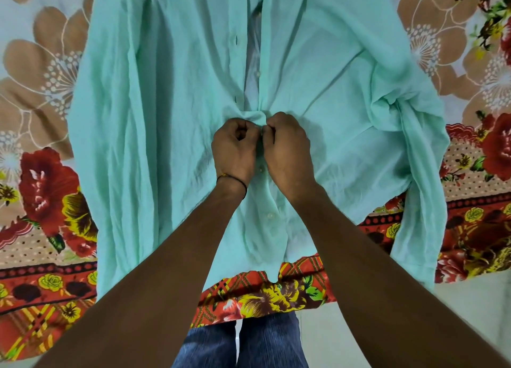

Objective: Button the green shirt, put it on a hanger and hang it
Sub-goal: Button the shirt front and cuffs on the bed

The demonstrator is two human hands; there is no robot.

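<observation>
The pale green shirt (171, 96) lies spread front-up on the bed, collar end away from me and hem toward me. Both sleeves run down its sides. My left hand (233, 150) pinches the left placket edge at mid-shirt. My right hand (287, 152) pinches the right placket edge against it, fingers curled, the two hands touching. Below my hands two white buttons (270, 215) sit closed on the placket. Above them the front gapes open, with buttonholes (237, 41) showing on the left edge. No hanger is in view.
A floral bedsheet (41, 190) in red, brown and yellow covers the bed under the shirt. The bed's near edge hangs over just in front of my blue-jeaned legs (240, 342). Pale floor (359, 320) shows at lower right.
</observation>
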